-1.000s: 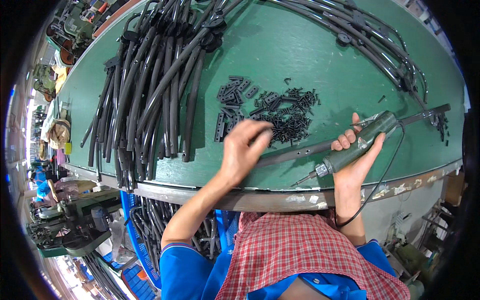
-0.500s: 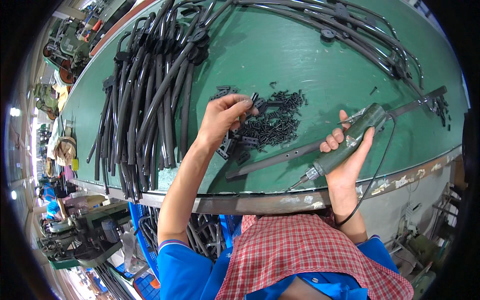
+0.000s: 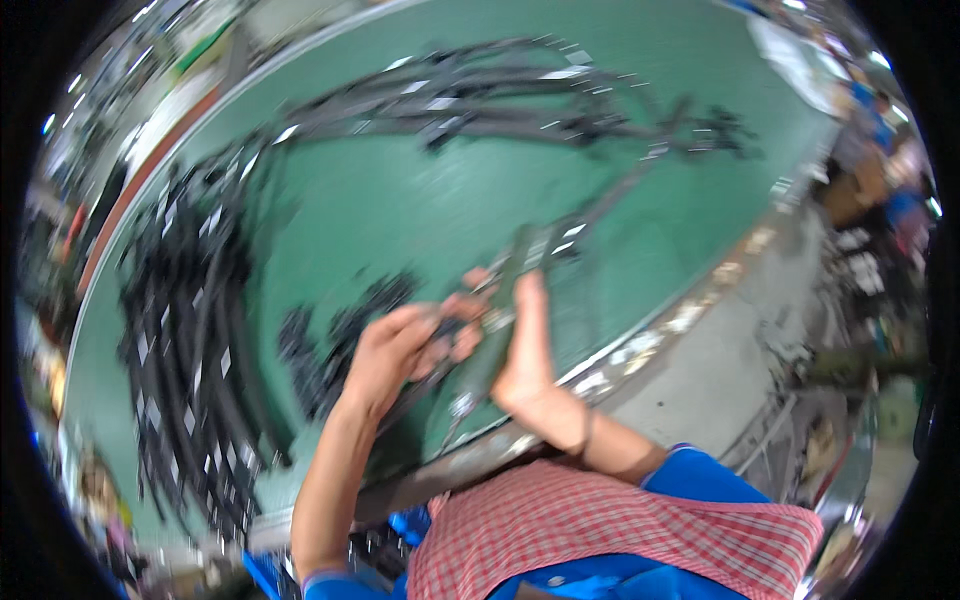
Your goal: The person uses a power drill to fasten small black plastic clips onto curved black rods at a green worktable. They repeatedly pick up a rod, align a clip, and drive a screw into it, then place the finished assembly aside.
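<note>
Two hands meet over the near part of the green desk [image 3: 400,210], and the picture is blurred, so fine detail is lost. Fingers [image 3: 445,325] of the left hand [image 3: 385,355] are bent and pinched toward the grey-green hand tool [image 3: 505,300]; whether they grip a small black piece there I cannot tell. Right hand [image 3: 520,360] is clenched around the tool's lower body, thumb up along its side, with the tool tilted and its far end pointing away across the desk. Just left of the hands lies a loose heap of small black clips [image 3: 335,335], partly hidden by the left wrist. Farther left a thick bundle of black tubes [image 3: 195,330] runs down the desk's edge. Across the far side, long black cables with connectors [image 3: 480,95] curve in an arc. Worn metal edging [image 3: 640,335] rims the desk nearest the person, who wears a red checked apron [image 3: 600,540] over blue sleeves. No readable labels or packages show through the blur.
</note>
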The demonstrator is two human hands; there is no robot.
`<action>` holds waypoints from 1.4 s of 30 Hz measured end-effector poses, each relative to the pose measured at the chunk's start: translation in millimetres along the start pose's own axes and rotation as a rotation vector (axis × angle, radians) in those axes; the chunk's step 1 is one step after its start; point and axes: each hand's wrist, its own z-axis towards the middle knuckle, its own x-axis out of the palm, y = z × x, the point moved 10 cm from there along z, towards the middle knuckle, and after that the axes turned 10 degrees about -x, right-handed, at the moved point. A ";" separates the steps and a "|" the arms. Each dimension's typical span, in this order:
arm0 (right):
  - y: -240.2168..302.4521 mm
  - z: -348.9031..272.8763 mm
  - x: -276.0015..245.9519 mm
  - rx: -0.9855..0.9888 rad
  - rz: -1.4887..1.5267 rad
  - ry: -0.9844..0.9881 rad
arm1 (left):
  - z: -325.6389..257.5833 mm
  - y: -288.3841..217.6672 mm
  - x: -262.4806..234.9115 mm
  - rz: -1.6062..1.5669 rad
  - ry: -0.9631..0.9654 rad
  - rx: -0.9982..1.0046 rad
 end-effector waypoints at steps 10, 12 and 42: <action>9.0 2.9 -0.5 0.050 -0.040 0.090 | -17.5 -22.8 17.7 0.580 -0.252 0.270; 2.5 4.9 -2.2 0.062 -0.051 0.057 | -22.5 -29.2 18.5 0.686 -0.310 0.356; 39.9 -55.4 136.4 -0.673 -0.433 0.889 | -79.7 22.4 -15.7 0.847 -0.578 0.663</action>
